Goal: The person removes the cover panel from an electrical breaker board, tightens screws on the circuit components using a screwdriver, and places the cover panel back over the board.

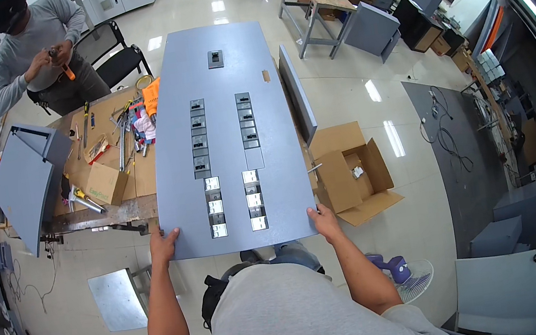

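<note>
A large grey metal panel cover (223, 132) stretches away in front of me. My left hand (164, 245) grips its near left corner, thumb on the face and fingers mostly hidden at the edge. At the near right corner, my right hand (323, 221) holds the same cover in a similar way. Two columns of cutouts show black circuit breakers (199, 136) in the upper part and lighter-faced devices (255, 200) lower down. A single black switch (216, 59) sits near the far end.
Left of the cover, a workbench (143, 205) carries tools and a small carton (105, 182). Another person (43, 55) stands beyond it, handling a tool. On the right are an open cardboard box (354, 172), a grey door panel (297, 95) and a purple fan (399, 271).
</note>
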Motion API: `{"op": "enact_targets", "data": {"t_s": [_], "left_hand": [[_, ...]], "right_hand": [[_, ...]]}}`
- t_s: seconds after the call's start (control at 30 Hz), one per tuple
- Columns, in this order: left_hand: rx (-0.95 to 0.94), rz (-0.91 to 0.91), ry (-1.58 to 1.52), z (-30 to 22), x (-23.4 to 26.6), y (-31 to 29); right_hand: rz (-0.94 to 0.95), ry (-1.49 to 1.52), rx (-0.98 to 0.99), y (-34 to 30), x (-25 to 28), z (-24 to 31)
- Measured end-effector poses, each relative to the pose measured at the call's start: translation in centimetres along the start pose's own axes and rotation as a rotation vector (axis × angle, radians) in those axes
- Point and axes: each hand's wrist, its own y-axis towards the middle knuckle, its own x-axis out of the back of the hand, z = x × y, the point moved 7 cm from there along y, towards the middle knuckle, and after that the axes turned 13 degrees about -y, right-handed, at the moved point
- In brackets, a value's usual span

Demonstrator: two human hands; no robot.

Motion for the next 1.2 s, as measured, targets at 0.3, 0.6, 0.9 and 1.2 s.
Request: {"op": "enact_targets", "data": {"t_s": [0.3, 0.6, 0.9, 1.2], "left_hand": [[0.022, -0.040, -0.013, 1.2, 0.7, 0.3], [0.055, -0.031, -0.075, 1.9, 0.8, 0.3], [0.087, -0.057, -0.026, 0.7, 0.8, -0.6], [0.057, -0.070, -0.012, 1.7, 0.8, 0.3]], "right_hand": [[-0.049, -0.034, 0.025, -0.7, 0.3, 1.2], [0.021, -0.051, 0.012, 0.0, -0.8, 0.5], [0.021, -0.034, -0.027, -0.5, -0.7, 0.9], [-0.001, -0.015, 0.046, -0.3, -0.7, 1.0]]}}
